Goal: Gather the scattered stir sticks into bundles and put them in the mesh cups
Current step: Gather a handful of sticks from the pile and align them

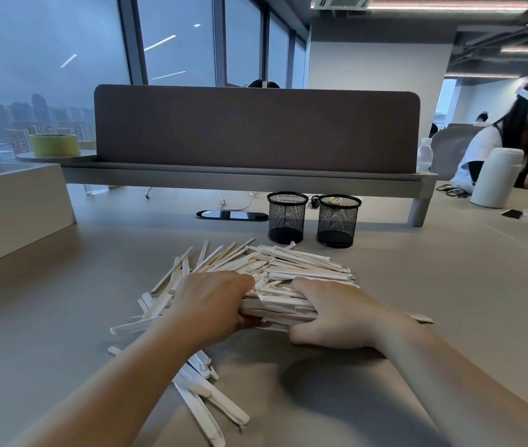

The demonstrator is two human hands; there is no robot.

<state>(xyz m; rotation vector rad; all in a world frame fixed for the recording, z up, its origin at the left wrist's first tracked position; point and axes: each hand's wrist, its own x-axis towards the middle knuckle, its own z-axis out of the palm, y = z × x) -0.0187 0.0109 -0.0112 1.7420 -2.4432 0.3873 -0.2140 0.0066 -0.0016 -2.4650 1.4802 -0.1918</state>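
Left hand (214, 301) and right hand (330, 314) squeeze stir sticks (288, 269) together on counter (449, 285), fingers curled around wrapped heap, apparently forming bundle. Two mesh cups (287, 217) stand just beyond, seemingly empty.

A single head-worn view looks forward and down across the pale grey counter (449, 285) from its near edge, close above both forearms, which enter from the bottom corners. It faces the brown fabric divider panel (256, 127) along the far edge, windows beyond.
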